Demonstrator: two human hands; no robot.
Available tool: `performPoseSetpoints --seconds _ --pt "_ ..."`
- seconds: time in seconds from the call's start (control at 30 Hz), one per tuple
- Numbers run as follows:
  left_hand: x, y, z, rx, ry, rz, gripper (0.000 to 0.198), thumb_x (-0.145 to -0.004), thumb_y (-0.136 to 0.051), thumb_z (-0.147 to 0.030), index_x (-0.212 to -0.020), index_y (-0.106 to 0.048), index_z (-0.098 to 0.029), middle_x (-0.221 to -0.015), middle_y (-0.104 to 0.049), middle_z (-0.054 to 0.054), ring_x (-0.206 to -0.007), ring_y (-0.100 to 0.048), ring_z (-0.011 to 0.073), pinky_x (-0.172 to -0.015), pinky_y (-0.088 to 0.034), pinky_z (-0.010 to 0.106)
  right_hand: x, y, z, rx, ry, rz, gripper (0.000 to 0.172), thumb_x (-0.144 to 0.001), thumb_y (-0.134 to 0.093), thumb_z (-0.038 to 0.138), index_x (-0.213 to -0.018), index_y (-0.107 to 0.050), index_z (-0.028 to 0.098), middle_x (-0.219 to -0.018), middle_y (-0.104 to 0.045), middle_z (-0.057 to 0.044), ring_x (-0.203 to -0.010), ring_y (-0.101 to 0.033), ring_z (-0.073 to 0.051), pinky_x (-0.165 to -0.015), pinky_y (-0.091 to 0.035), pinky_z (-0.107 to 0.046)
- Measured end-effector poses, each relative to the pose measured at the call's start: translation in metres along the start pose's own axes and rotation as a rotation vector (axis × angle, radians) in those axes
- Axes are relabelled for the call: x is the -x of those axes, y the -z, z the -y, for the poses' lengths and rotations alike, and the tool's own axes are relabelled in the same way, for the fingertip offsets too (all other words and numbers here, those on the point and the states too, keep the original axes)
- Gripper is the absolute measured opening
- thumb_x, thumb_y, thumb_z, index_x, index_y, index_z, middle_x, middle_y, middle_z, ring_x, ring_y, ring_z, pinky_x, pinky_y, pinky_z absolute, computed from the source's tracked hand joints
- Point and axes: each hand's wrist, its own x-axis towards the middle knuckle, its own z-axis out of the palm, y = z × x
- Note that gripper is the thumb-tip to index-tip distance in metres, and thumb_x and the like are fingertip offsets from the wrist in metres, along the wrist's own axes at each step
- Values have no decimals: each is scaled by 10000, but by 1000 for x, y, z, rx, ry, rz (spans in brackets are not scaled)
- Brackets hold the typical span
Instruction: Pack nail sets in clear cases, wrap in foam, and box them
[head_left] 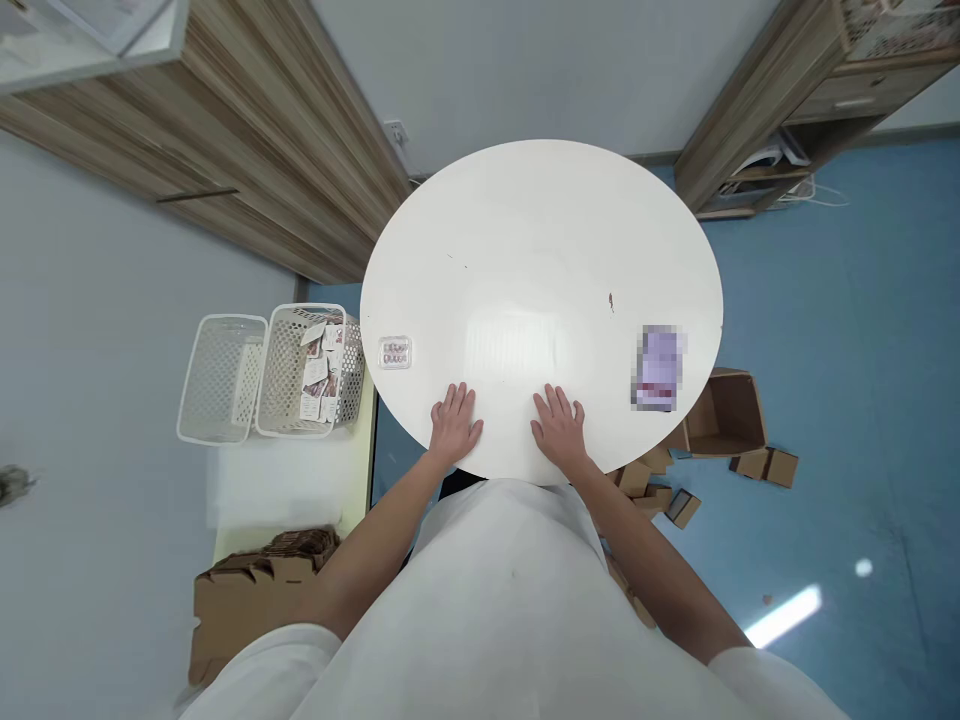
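Both my hands rest palm down near the front edge of a round white table. My left hand lies flat with its fingers spread and holds nothing. Likewise, my right hand is flat on the tabletop, fingers apart, with nothing in it. To the left of my left hand sits a small clear case with pinkish pieces inside, too small to make out. Over on the right lies a purple rectangular item, blurred by pixelation; it is apart from my right hand.
Left of the table, two white perforated baskets stand side by side; the nearer contains printed packets. Flattened cardboard is stacked at lower left. An open carton and several small boxes lie on the blue floor at right. Wooden cabinets flank the table.
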Motion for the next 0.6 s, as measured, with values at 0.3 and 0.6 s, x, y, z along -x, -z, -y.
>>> performPoseSetpoints --seconds 0.3,0.6 --pt "-7 -7 4 -69 -61 -35 551 -824 -391 -353 -1330 -290 -160 -1434 -214 135 -1330 -121 283 -985 -189 475 -4 0 3 150 -30 -2 461 -819 -347 230 -1275 -380 169 -1413 -278 -123 -1296 -210 -289 -985 -154 -512" --pt "-1 13 45 221 49 -234 611 -815 -431 -433 -1341 -258 -175 -1452 -133 146 -1334 -62 301 -1004 -159 511 -34 13 57 41 -12 -111 445 -795 -384 206 -1237 -414 169 -1362 -334 -142 -1263 -264 -284 -969 -230 -486"
